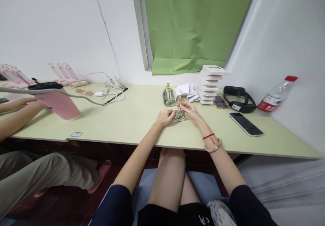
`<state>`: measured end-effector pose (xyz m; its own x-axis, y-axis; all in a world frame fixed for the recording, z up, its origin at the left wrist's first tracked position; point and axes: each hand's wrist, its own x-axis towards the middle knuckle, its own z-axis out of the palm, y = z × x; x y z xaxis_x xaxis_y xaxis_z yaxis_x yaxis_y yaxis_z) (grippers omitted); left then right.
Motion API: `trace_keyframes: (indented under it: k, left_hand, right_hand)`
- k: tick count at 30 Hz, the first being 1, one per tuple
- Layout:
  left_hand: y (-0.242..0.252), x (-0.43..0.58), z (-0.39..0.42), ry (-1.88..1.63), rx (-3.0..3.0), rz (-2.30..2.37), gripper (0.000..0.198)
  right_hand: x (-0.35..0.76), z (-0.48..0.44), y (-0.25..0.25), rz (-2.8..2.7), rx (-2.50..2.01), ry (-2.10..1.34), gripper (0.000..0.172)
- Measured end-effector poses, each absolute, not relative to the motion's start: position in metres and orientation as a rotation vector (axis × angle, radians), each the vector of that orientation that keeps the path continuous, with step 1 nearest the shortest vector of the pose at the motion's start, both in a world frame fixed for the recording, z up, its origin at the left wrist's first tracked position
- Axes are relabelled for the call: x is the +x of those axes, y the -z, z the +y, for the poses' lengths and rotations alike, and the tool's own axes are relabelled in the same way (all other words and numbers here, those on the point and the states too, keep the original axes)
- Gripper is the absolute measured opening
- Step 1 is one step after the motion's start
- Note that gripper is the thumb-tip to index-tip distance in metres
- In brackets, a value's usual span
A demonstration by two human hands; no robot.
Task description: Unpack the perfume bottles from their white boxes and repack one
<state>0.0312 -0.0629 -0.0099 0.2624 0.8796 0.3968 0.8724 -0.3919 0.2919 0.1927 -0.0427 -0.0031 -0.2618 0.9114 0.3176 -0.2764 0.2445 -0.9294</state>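
Well inside table point(142, 128) edges, bottle point(179, 116) between hands point(165, 117) point(191, 111)

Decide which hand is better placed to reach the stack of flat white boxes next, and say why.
Right, probably. Both hands hold the small clear glass bottle, but the right hand lies on the side of the stack of flat white boxes; the left hand would have to cross the bottle.

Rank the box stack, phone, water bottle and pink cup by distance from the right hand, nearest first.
1. Box stack, just behind the right hand holding the small glass bottle.
2. Phone, to its right.
3. Water bottle, far right.
4. Pink cup, far left.
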Motion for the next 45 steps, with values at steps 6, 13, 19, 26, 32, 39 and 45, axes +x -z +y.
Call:
trace_keyframes:
  k: [6, 13, 19, 26, 32, 39, 45]
  left_hand:
    - [0.0109, 0.0314, -0.0616, -0.794, 2.493, 1.737, 0.050]
    - [0.0116, 0.0328, -0.0608, -0.819, 2.473, 1.752, 0.044]
    - [0.0103, 0.0336, -0.0610, -0.824, 2.444, 1.770, 0.041]
    - [0.0105, 0.0333, -0.0606, -0.829, 2.443, 1.774, 0.040]
    - [0.0112, 0.0333, -0.0605, -0.842, 2.450, 1.771, 0.039]
    - [0.0118, 0.0333, -0.0598, -0.847, 2.455, 1.773, 0.039]
    - [0.0109, 0.0338, -0.0609, -0.840, 2.461, 1.777, 0.039]
  right_hand:
    - [0.1922, -0.0429, 0.0029, -1.322, -0.693, -1.342, 0.030]
    - [0.1926, -0.0433, 0.0021, -1.305, -0.712, -1.374, 0.027]
    - [0.1926, -0.0425, 0.0017, -1.277, -0.742, -1.384, 0.027]
    - [0.1929, -0.0422, 0.0026, -1.299, -0.727, -1.382, 0.026]
    - [0.1937, -0.0378, 0.0079, -1.341, -0.712, -1.362, 0.031]
    - [0.1941, -0.0383, 0.0067, -1.327, -0.693, -1.388, 0.029]
    - [0.1937, -0.0388, 0.0063, -1.334, -0.679, -1.400, 0.029]
